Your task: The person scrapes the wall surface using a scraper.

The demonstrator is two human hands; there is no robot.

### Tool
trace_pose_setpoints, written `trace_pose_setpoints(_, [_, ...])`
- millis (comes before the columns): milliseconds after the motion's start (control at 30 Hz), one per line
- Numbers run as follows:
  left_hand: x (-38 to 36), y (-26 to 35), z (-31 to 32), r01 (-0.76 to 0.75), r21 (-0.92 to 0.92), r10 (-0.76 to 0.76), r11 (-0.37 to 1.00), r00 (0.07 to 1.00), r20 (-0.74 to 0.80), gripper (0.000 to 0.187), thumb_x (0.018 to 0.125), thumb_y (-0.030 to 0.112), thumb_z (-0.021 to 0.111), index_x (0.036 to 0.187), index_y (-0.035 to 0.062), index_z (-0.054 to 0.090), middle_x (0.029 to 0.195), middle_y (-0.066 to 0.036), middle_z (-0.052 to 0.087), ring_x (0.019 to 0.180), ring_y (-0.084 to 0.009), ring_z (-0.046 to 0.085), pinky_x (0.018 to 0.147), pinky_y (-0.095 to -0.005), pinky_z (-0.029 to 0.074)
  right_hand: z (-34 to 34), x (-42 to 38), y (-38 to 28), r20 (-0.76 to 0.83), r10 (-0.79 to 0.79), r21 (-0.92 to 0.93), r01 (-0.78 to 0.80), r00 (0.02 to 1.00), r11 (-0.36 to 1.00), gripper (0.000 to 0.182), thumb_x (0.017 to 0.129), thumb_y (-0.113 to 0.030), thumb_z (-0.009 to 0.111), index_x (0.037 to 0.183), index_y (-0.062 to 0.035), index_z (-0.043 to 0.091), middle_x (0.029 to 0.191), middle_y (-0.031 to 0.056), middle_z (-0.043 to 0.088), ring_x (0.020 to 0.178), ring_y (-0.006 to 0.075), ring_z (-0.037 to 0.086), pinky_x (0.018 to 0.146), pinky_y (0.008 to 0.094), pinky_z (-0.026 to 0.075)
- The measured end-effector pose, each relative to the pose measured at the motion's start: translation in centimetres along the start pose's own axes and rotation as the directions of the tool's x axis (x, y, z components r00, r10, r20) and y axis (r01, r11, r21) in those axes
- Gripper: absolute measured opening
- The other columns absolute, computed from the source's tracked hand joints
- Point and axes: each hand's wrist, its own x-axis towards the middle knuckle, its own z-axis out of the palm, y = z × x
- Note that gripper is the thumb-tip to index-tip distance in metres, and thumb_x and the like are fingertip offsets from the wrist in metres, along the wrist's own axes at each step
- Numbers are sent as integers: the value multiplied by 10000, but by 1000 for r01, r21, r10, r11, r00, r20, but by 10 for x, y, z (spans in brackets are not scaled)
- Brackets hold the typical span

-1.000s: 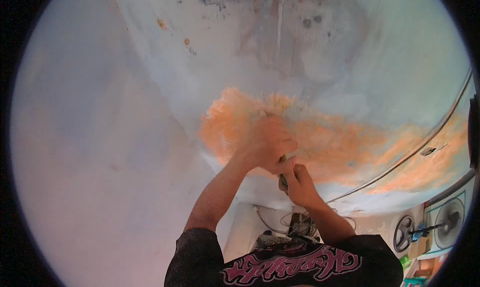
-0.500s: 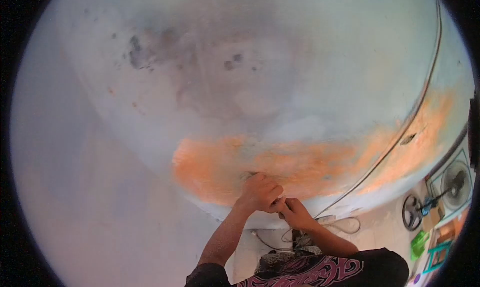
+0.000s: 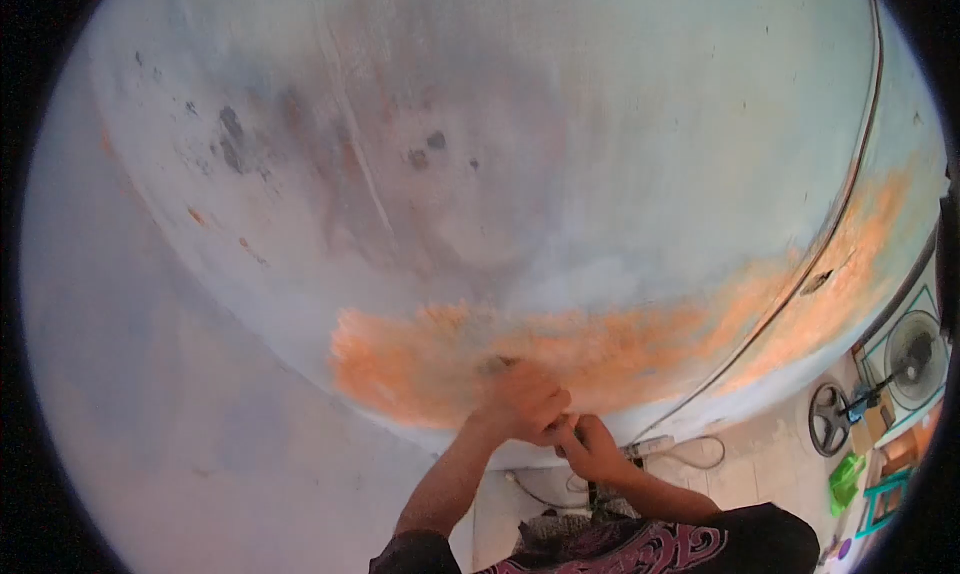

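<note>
Since half a second ago the view tilts slightly upward: more of the pale wall [image 3: 560, 174] shows above, and our hands sit lower in frame, a touch blurred. The orange painted band [image 3: 600, 349] now reaches a little further left along the wall's lower edge. Our left hand [image 3: 525, 404] is curled in a fist around a handle, pressed to the band; a dark tip, probably a brush [image 3: 495, 364], shows just above the knuckles, too smeared to make out. Our right hand [image 3: 592, 449] is closed too, gripping the handle's lower end, touching the left hand from below. A cable [image 3: 800, 274] runs diagonally across the wall to the right; a fan [image 3: 915, 359] stands far right.
</note>
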Motion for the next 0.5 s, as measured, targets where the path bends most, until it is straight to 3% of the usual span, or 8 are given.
trace_pose_setpoints(33, [6,-5,-10,-11,14,11,1000,1000,9,203,654,273,660,574,140,529,572,-4,506,528,-170,510,519,-318,372,2,-2,-4,1,28,4,-28,1000,1000,396,908,-331,521,744,28,557,609,145,562,574,225,556,566,366,430])
trace_pose_setpoints(100, [29,-13,-35,-20,18,19,1000,999,26,193,646,262,665,581,138,531,585,-8,517,538,-175,516,532,-316,386,4,17,-28,-58,-147,-124,139,987,982,417,916,-355,510,749,24,561,613,138,572,571,200,556,557,342,431])
trace_pose_setpoints(167, [51,-14,-54,-10,172,7,985,1000,17,198,641,275,661,576,139,533,570,-20,514,541,-196,524,552,-329,409,1,25,-40,-45,-134,-48,132,990,990,418,923,-355,497,756,23,563,618,143,573,568,217,559,555,347,432])
trace_pose_setpoints(267, [34,0,-27,-10,50,6,999,998,68,205,627,273,659,566,136,519,553,-22,503,536,-198,519,556,-327,409,2,9,-3,18,-110,0,110,994,994,425,953,-345,440,783,23,569,629,150,576,560,244,565,559,371,436])
trace_pose_setpoints(333, [8,12,11,12,-8,-10,1000,978,207,203,621,275,657,563,135,523,550,-20,504,536,-199,518,554,-326,408,8,-18,35,-135,-43,21,46,990,999,431,968,-342,416,785,13,577,617,141,577,554,234,563,556,376,438])
trace_pose_setpoints(367, [-1,15,25,-7,-47,22,999,946,323,200,615,277,656,559,134,528,548,-19,506,536,-201,517,553,-325,407,10,-23,63,-167,-94,8,97,981,995,451,980,-355,391,782,5,577,604,120,578,547,201,550,551,370,436])
trace_pose_setpoints(400, [2,16,21,13,-55,6,998,943,332,200,615,277,656,559,134,528,548,-19,506,536,-201,517,553,-325,407,10,-26,54,-158,-73,16,77,985,997,451,980,-355,391,782,5,577,604,120,578,547,201,550,551,370,436])
trace_pose_setpoints(500, [42,6,-16,-46,-17,49,999,966,254,195,609,286,651,560,129,546,541,-27,513,538,-212,523,570,-352,419,1,-3,-3,-110,-185,36,190,976,981,511,1011,-381,260,723,-10,462,586,11,453,491,81,424,441,261,341])
